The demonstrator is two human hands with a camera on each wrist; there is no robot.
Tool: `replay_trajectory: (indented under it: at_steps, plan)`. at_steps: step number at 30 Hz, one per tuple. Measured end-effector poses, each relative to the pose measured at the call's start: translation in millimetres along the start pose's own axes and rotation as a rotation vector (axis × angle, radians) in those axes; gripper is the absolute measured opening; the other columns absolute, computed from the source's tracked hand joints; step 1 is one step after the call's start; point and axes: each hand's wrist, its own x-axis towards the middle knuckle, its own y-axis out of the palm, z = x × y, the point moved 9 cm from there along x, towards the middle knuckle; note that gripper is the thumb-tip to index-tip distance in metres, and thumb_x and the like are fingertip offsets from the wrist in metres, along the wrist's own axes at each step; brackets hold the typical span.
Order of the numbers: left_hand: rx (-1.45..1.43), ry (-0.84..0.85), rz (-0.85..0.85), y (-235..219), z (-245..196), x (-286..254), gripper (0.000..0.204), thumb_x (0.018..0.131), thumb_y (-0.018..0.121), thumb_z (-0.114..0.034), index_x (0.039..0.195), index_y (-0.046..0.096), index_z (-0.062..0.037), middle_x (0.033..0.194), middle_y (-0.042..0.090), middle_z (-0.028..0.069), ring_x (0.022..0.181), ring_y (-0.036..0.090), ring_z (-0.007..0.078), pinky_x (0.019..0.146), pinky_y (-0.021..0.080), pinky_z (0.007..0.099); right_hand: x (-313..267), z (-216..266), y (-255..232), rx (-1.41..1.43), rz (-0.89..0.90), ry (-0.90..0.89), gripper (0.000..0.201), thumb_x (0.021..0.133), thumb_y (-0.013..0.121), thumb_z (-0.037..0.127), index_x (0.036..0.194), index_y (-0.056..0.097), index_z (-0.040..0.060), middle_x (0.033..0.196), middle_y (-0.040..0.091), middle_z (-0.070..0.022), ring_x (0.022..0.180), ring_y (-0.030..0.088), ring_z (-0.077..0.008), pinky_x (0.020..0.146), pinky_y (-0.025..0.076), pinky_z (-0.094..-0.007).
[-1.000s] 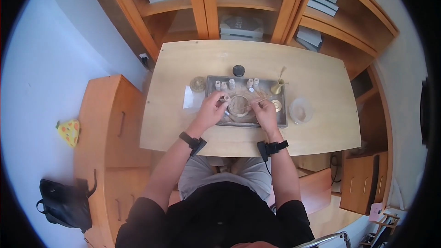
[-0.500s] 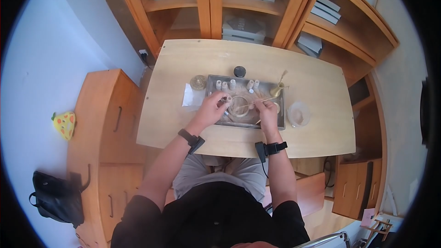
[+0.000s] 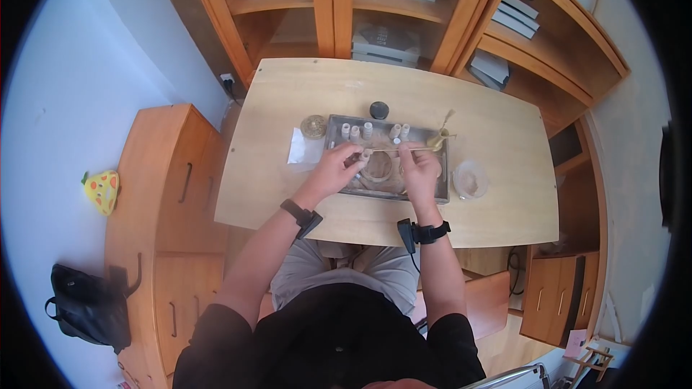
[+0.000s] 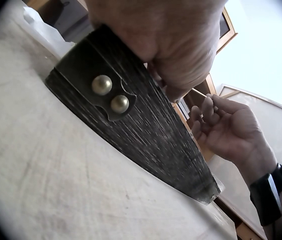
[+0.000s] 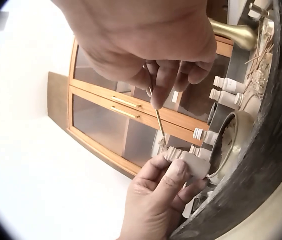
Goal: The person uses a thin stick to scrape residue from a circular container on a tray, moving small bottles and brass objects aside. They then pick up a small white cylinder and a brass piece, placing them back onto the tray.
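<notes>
My left hand holds a small white bottle between thumb and fingers. The bottle has a threaded, uncapped neck and leans to one side. A thin brass-coloured stick tool is pinched in my right hand. Its tip carries a pale brownish clump right at the bottle's mouth. Both hands are over a dark wooden tray with brass studs on its end. Below the bottle, a pale ring in the tray surrounds brownish powder.
Several white bottles line the tray's far side. A brass vase holding tools stands at its right end. Around the tray are a black round lid, a round patterned dish, white paper and a clear tub.
My right hand has lifted the tool from over the ring and brought its tip left to the bottle's mouth. My left hand keeps hold of the bottle in nearly the same place.
</notes>
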Motion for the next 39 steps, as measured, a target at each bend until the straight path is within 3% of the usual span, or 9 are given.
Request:
replay_trajectory:
  at_steps: [5,8,13,17,20,23,26,29,39]
  plan:
    - [0.007,-0.015,0.009,-1,-5,-1,0.023,0.095,0.072,-0.008,0.115,0.065,0.0019,0.103,0.069,0.0124,0.084,0.071,0.0209,0.074,0.059,0.032,-5,-1,-2,-0.019,0.002,-0.056,0.016,0.102,0.066,0.013,0.104,0.073,-0.0018,0.088,0.074,-0.004,0.081,0.064,-0.0088,0.077,0.05,-0.0248]
    - [-0.033,-0.024,-0.005,0,-1,0,0.022,0.095,0.072,-0.008,0.114,0.066,0.0016,0.104,0.069,0.012,0.084,0.071,0.0203,0.074,0.058,0.0317,-3,-18,-14,-0.035,-0.078,-0.064,0.019,0.103,0.065,0.017,0.102,0.074,-0.0001,0.081,0.069,0.0025,0.067,0.053,-0.0024,0.059,0.041,-0.0223]
    - [-0.016,-0.037,-0.008,-1,0,0,0.024,0.092,0.075,-0.005,0.115,0.067,0.0008,0.103,0.071,0.0099,0.083,0.072,0.0153,0.073,0.058,0.0294,-2,-55,-26,-0.24,-0.052,0.081,0.02,0.101,0.068,0.017,0.1,0.075,-0.0012,0.079,0.072,-0.0024,0.067,0.059,-0.0057,0.062,0.047,-0.0257]
    - [0.025,-0.067,-0.003,-1,5,0,0.026,0.091,0.076,-0.005,0.115,0.067,0.0007,0.101,0.071,0.0102,0.082,0.072,0.0152,0.072,0.058,0.0292,-4,-32,-10,-0.301,0.036,0.057,0.019,0.099,0.069,0.015,0.096,0.077,-0.0019,0.078,0.074,-0.0058,0.066,0.063,-0.0082,0.061,0.049,-0.0281]
    - [-0.002,-0.045,-0.012,-1,2,0,0.027,0.091,0.076,-0.006,0.115,0.067,0.0007,0.1,0.071,0.0106,0.08,0.071,0.0153,0.071,0.057,0.0296,-4,-41,2,-0.24,0.112,0.046,0.022,0.1,0.069,0.018,0.099,0.076,-0.0031,0.08,0.074,-0.0026,0.071,0.062,-0.007,0.066,0.049,-0.0245]
    - [0.033,-0.052,-0.002,-3,0,-1,0.027,0.091,0.076,-0.006,0.115,0.066,0.0011,0.1,0.071,0.0107,0.081,0.071,0.0153,0.071,0.057,0.0299,-7,-32,2,-0.232,0.07,0.019,0.019,0.098,0.07,0.014,0.094,0.077,-0.0035,0.079,0.076,-0.0078,0.068,0.065,-0.0108,0.063,0.05,-0.0278]
    - [0.015,-0.064,-0.001,-3,2,-1,0.028,0.091,0.076,-0.006,0.115,0.066,0.0017,0.1,0.071,0.0103,0.082,0.071,0.0153,0.073,0.057,0.03,-8,-31,0,-0.239,0.098,0.018,0.019,0.098,0.07,0.013,0.094,0.077,-0.0038,0.083,0.078,-0.0084,0.072,0.068,-0.0109,0.065,0.052,-0.0274]
    - [0.007,-0.045,-0.013,-3,2,0,0.028,0.091,0.076,-0.005,0.116,0.066,0.002,0.1,0.071,0.0098,0.082,0.071,0.0152,0.073,0.057,0.0298,-10,-39,-2,-0.258,0.14,0.155,0.019,0.098,0.07,0.013,0.095,0.077,-0.0039,0.086,0.079,-0.0083,0.074,0.069,-0.0108,0.067,0.052,-0.0266]
    - [-0.01,-0.028,-0.014,-4,1,0,0.026,0.091,0.076,-0.006,0.115,0.066,0.0017,0.099,0.071,0.0097,0.081,0.07,0.0151,0.073,0.057,0.0297,-11,-37,-7,-0.284,0.132,0.184,0.022,0.098,0.069,0.016,0.089,0.078,-0.0014,0.081,0.077,-0.0073,0.073,0.067,-0.0101,0.068,0.052,-0.0269]
